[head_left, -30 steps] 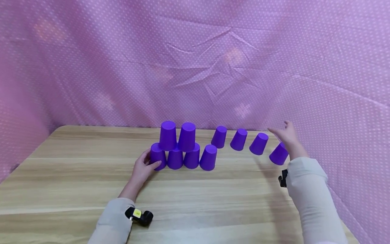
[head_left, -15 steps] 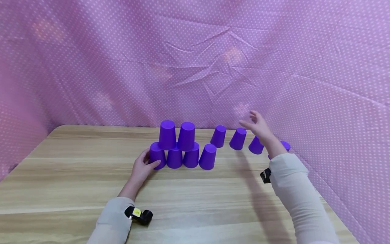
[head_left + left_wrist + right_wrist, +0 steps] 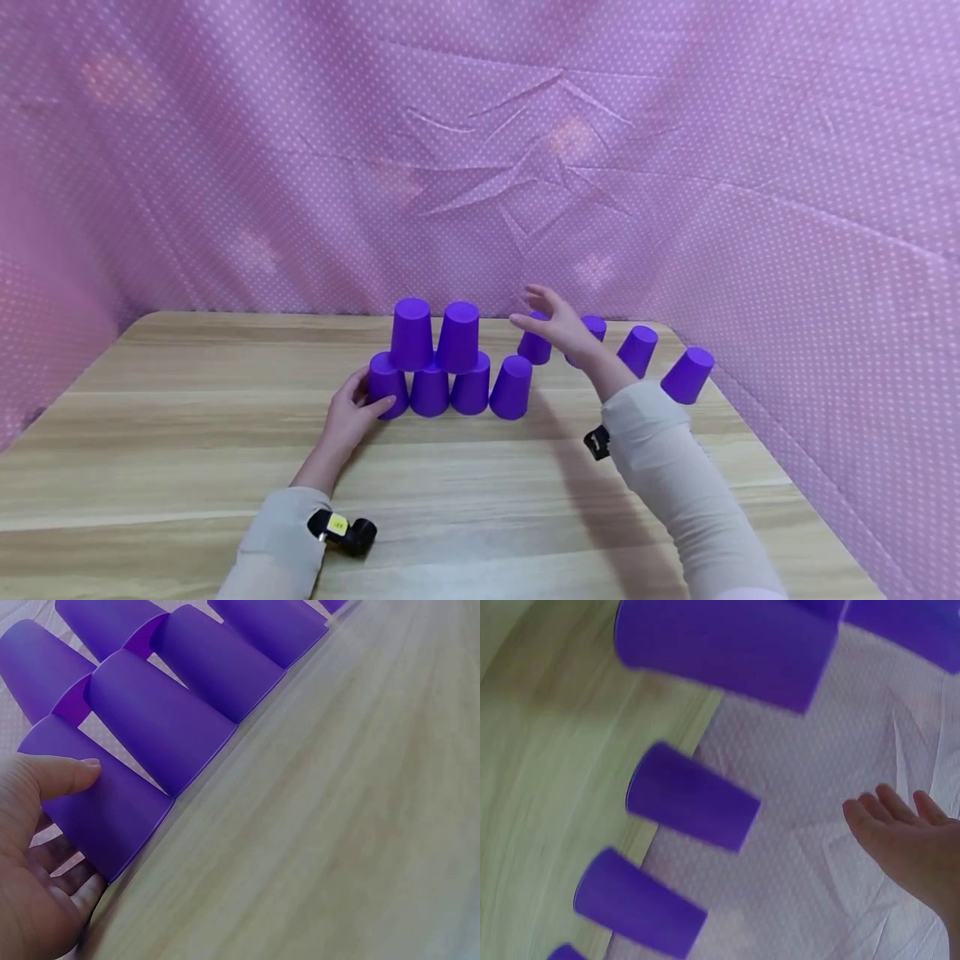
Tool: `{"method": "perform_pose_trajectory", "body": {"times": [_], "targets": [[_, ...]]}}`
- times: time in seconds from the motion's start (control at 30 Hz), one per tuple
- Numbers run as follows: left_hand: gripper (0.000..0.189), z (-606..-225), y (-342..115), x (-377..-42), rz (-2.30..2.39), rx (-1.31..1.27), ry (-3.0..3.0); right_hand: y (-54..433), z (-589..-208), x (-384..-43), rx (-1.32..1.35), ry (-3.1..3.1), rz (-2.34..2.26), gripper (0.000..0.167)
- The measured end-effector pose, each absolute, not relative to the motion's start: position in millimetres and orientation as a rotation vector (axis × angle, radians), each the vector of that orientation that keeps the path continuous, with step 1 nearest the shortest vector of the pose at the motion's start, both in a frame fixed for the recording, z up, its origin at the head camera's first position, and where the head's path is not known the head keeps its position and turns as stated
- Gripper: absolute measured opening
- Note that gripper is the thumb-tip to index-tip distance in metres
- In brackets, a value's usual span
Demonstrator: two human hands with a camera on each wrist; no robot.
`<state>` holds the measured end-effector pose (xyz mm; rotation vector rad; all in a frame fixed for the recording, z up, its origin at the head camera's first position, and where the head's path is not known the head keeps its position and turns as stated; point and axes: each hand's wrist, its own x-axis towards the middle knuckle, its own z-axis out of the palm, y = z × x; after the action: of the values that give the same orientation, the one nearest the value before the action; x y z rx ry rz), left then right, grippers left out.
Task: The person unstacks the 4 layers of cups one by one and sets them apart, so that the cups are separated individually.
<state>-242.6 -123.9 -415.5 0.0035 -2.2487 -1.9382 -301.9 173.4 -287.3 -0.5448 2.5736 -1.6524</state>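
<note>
Upside-down purple plastic cups make up a small stack. Its lower row ends at the left in a cup [image 3: 386, 379], which my left hand [image 3: 349, 418] grips, thumb across the front and fingers behind. The left wrist view shows this thumb lying on the held cup [image 3: 112, 817]. Two cups form the upper row, a left one [image 3: 412, 335] and a right one [image 3: 458, 337]; the lower row's rightmost cup [image 3: 511, 387] carries nothing. My right hand [image 3: 561, 327] is in the air with nothing in it, overlapping the back cups in the head view, fingers extended in the right wrist view.
Behind and right of the stack, several single cups stand upside down in a slanting line, among them one [image 3: 637, 350] and the outermost [image 3: 687, 376]. A wooden table [image 3: 450, 508] bears everything. Pink dotted cloth [image 3: 480, 167] hangs around the back and sides.
My right hand has swept left through the air, from over the outermost right cup to near the stack. The left hand stays on its cup, and the cups stand as before.
</note>
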Motion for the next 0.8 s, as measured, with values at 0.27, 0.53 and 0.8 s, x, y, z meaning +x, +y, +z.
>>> {"method": "perform_pose_trajectory", "body": {"times": [0.27,0.53,0.8], "targets": [[0.063,-414.9,-124.5,-245.9,-1.947,-0.002,-2.238,145.9,-294.3,-300.1,-0.656,2.447,-1.694,0.064],[0.064,-414.4,-124.4,-244.7,-1.951,-0.012,-2.237,125.1,-295.4,-291.1,-0.651,2.352,-1.698,0.063],[0.064,-414.0,-123.8,-242.1,-1.95,0.011,-2.256,106.9,-312.2,-294.5,-0.551,2.403,-1.703,0.062]]}}
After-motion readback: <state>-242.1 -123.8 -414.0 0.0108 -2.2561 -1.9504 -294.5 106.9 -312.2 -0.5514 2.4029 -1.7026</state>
